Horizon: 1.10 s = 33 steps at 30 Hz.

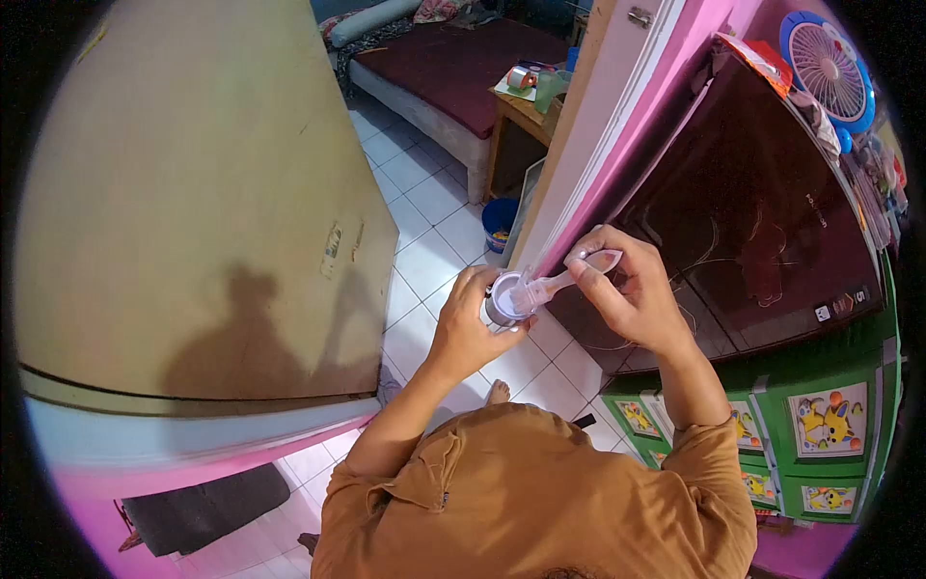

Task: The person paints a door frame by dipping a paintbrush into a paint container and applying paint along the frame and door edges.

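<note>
My left hand (471, 325) is wrapped round a small open can (499, 310) with pale lilac paint at its mouth. In my right hand (627, 287) is the handle of a paintbrush (554, 286), pinched between thumb and fingers. The brush slants down to the left, and its paint-coated bristles are at the can's rim. Just beyond the can stands the pink-and-white door frame (617, 125). How much paint the can contains cannot be made out.
A tan door (193, 193) stands at the left. On the right are a dark television (752, 212), a blue fan (828, 69) and a green cabinet (772, 434). Through the doorway are a bed (453, 68), a wooden table (521, 111) and a blue bucket (499, 222).
</note>
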### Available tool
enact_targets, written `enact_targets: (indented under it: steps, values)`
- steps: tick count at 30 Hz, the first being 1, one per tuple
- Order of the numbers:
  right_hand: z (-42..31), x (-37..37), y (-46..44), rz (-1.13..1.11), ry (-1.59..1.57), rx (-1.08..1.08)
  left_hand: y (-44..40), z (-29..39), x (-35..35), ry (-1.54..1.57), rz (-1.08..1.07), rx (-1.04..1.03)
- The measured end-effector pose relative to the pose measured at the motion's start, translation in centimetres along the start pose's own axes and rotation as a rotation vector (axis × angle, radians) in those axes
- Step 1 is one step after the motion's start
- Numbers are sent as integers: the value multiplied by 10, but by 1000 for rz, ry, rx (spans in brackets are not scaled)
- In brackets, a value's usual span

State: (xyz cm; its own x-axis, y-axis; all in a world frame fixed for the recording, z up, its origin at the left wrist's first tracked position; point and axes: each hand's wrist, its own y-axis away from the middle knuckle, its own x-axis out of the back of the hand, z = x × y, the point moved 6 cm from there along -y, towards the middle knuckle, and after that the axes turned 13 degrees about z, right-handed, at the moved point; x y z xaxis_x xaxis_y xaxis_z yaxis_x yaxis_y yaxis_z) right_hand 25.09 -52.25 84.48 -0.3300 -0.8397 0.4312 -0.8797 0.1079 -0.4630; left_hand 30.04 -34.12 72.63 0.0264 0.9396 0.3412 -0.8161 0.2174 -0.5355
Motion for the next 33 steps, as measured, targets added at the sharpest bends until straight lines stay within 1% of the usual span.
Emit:
enact_targets:
  steps: [3,4,5,7,9,11,16,19,22,26,28,29,31,32,33]
  values:
    - [12,17,-8,60,-44,-38,-10,-3,-14,12,-10,-14]
    - [18,24,-11,120,-51,-16,-15,-4,-18,22,-6,-19]
    - [24,30,-11,139,-65,-144,-20,-7,-23,26,-21,-11]
    - [30,41,-17,165,-15,-180,-29,-9,-29,51,-24,-49]
    - [37,43,-21,203,-3,-197,-37,-12,-36,62,-60,-42]
    - [38,44,-27,197,14,-140,-49,-15,-41,87,-33,-70]
    - [41,41,-39,260,53,-173,-74,-26,-51,161,-102,-75]
    - [43,31,-51,230,76,-199,-87,-30,-51,190,-134,-97]
    - [45,14,-64,207,98,-75,-99,-41,-49,173,-179,-127]
    - [47,6,-72,212,140,-50,-110,-50,-45,185,-207,-117]
    - [50,6,-72,241,75,-244,-115,-54,-42,186,-227,-114]
    - [52,5,-74,244,75,-250,-118,-56,-40,184,-229,-122]
    - [58,10,-74,352,-2,-296,-123,-58,-38,185,-238,-122]
    - [61,14,-73,357,-39,-389,-126,-57,-37,184,-240,-129]
    - [62,14,-72,361,-36,-395,-128,-58,-35,185,-239,-137]
